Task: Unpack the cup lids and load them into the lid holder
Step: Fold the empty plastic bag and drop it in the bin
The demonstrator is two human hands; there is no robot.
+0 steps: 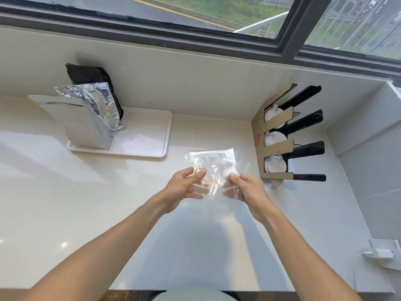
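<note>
Clear plastic bag [213, 168] pinched by both hands' grip; seemingly empty.

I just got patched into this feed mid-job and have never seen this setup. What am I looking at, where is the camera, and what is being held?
There is no machine: these are a person's two bare hands, seen from one wide-angle camera worn on the head, looking forward and down at a pale counter under a window. The left hand and right hand together pinch a clear plastic bag above the counter; it looks empty. At the right, against the wall, stands the lid holder, with white cup lids showing in three slots. At the left, a white tray carries a grey pouch, a crinkled foil bag and a black bag. A small white charger sits at the far right.
</note>
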